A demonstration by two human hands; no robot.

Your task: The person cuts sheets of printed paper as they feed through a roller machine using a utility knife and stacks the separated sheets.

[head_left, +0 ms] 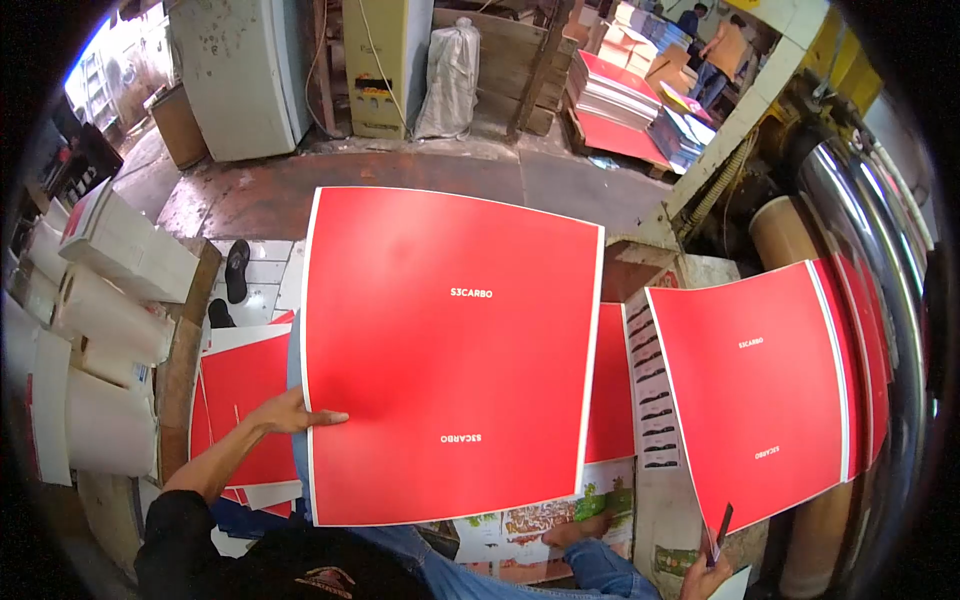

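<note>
My left hand (288,411) grips a large red printed sheet (450,360) by its left edge, thumb on top and fingers hidden underneath. The sheet has white borders and the word S3CARBO printed twice, once upside down. At the lower right, my right hand (706,578) is closed around a dark, thin cutter knife (724,524) pointing upward. Its tip is beside the lower corner of a second red sheet (760,390), which extends from the shiny roller at the right.
More red sheets (250,390) lie at the left, below the held one. White rolls (115,310) stand at far left. A large chrome roller (880,250) is at right. Stacked red sheets (615,95) and two people (722,50) are at the back. Black shoes (237,270) lie on the tiles.
</note>
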